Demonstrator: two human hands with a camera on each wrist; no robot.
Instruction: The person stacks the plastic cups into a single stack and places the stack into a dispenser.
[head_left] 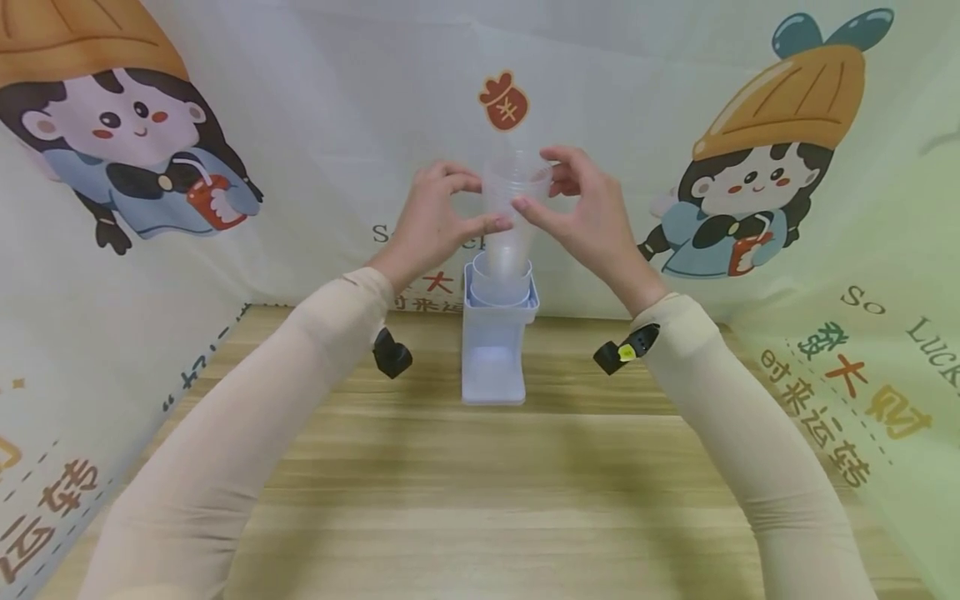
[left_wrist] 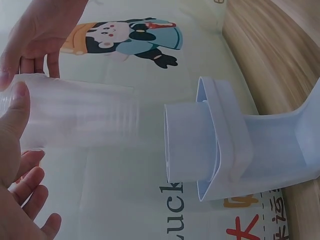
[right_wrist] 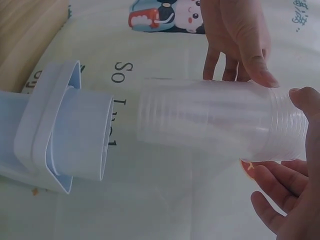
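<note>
Both hands hold a stack of clear plastic cups (right_wrist: 210,110) upright above a white cup dispenser (head_left: 491,354). My left hand (head_left: 438,212) grips the stack from the left, its thumb pressed on the cup wall. On the other side my right hand (head_left: 588,208) pinches it near the rims, thumb in front. The lowest cup's base points at the dispenser's round collar (left_wrist: 190,142); both wrist views show a gap between them. In the head view the base overlaps the collar.
The dispenser stands at the back of a wooden table (head_left: 480,492), against a printed cloth backdrop (head_left: 337,108) with cartoon figures and lettering. Cloth also rises on the left and right sides. Black wrist cameras (head_left: 392,354) hang below both sleeves.
</note>
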